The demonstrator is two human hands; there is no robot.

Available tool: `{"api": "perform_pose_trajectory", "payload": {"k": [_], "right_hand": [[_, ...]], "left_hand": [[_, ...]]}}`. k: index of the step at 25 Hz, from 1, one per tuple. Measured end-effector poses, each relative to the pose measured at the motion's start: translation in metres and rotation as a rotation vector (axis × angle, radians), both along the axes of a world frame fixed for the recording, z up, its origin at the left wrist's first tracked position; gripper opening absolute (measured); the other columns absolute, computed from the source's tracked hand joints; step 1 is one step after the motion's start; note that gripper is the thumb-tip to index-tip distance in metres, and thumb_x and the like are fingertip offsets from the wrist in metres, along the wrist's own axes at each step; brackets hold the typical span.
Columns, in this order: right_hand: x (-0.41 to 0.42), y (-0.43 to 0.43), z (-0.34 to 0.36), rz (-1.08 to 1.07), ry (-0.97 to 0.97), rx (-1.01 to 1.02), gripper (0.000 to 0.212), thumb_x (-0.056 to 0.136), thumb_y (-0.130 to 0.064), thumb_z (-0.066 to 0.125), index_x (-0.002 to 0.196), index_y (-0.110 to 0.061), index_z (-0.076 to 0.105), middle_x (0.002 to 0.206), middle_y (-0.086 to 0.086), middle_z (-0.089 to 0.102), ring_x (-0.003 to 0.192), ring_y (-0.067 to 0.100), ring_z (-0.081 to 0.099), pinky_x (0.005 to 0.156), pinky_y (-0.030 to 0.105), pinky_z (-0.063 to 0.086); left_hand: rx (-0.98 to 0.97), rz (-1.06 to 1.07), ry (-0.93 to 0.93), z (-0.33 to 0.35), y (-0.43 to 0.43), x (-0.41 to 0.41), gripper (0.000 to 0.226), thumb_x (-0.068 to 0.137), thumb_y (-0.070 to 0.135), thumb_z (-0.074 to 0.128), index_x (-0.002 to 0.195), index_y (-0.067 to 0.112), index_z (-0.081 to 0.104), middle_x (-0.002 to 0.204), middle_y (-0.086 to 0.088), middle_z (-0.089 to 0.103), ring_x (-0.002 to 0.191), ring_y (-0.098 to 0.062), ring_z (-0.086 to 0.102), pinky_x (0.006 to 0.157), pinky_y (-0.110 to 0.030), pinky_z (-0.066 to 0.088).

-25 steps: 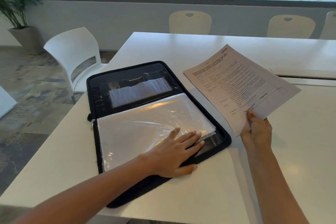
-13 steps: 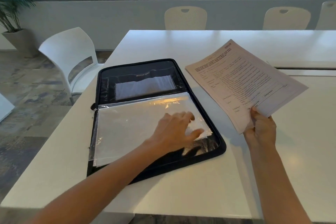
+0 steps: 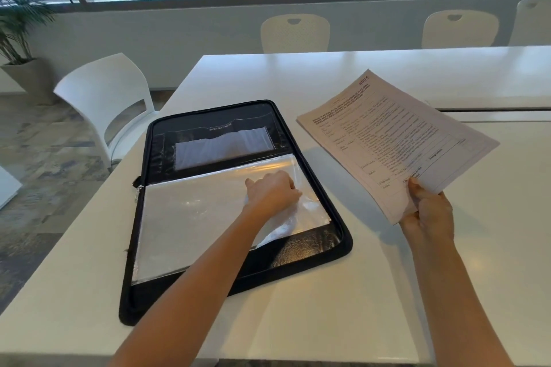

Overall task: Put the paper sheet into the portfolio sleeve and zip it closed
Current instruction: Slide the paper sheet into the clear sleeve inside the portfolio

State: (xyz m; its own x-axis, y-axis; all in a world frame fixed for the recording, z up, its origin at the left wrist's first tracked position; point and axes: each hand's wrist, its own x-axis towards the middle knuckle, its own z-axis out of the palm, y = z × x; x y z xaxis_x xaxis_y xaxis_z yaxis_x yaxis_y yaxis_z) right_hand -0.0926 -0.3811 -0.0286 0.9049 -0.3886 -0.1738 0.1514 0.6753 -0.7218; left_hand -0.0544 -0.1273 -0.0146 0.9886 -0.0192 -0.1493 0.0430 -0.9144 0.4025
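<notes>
I hold the printed paper sheet (image 3: 387, 140) in my right hand (image 3: 429, 211), thumb on top and fingers under its near corner. It is raised over the white table (image 3: 328, 307), to the right of the open black zip portfolio (image 3: 298, 253).

My left hand (image 3: 272, 194) rests knuckles-up on the clear plastic sleeve (image 3: 193, 217), near its right edge. The fingers are curled down, but I cannot tell whether they pinch the film or only press on it.

Handling, as I judge it:
- **Sheet:** it is light and limp, and a one-corner hold invites drooping and buckling. Support a short edge and feed that edge in first.
- **Sleeve:** the film is thin and glossy, probably slippery and clingy. Lift the top layer only.
- **Zip pull (image 3: 138, 192):** it hangs at the left spine, and the zip is not yet drawn.
</notes>
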Motion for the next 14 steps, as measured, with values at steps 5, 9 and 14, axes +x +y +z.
{"api": "perform_pose_trajectory", "payload": {"k": [5, 9, 14], "right_hand": [[0.009, -0.012, 0.005, 0.058, 0.061, -0.113, 0.031, 0.09, -0.002, 0.057, 0.105, -0.026, 0.07, 0.102, 0.0, 0.076, 0.09, 0.017, 0.073, 0.063, 0.035, 0.06], [0.015, -0.034, 0.014, 0.109, 0.084, -0.341, 0.029, 0.088, 0.0, 0.057, 0.094, -0.024, 0.073, 0.095, 0.0, 0.077, 0.083, 0.016, 0.074, 0.063, 0.035, 0.061], [0.027, -0.054, 0.033, 0.138, 0.078, -0.575, 0.025, 0.088, 0.0, 0.059, 0.101, -0.018, 0.069, 0.086, -0.007, 0.074, 0.066, 0.008, 0.072, 0.052, 0.025, 0.058]], "left_hand": [[-0.071, 0.06, 0.074, 0.01, 0.011, 0.011, 0.016, 0.082, 0.041, 0.07, 0.078, 0.025, 0.072, 0.082, 0.007, 0.07, 0.084, -0.016, 0.06, 0.095, -0.046, 0.044], [-0.097, 0.097, 0.06, 0.015, 0.015, 0.016, 0.02, 0.078, 0.046, 0.074, 0.075, 0.027, 0.069, 0.075, 0.01, 0.067, 0.085, -0.017, 0.064, 0.092, -0.046, 0.05], [-0.095, 0.114, 0.067, 0.017, 0.011, 0.017, 0.021, 0.079, 0.046, 0.074, 0.079, 0.026, 0.07, 0.08, 0.007, 0.068, 0.086, -0.018, 0.063, 0.092, -0.047, 0.051]]}}
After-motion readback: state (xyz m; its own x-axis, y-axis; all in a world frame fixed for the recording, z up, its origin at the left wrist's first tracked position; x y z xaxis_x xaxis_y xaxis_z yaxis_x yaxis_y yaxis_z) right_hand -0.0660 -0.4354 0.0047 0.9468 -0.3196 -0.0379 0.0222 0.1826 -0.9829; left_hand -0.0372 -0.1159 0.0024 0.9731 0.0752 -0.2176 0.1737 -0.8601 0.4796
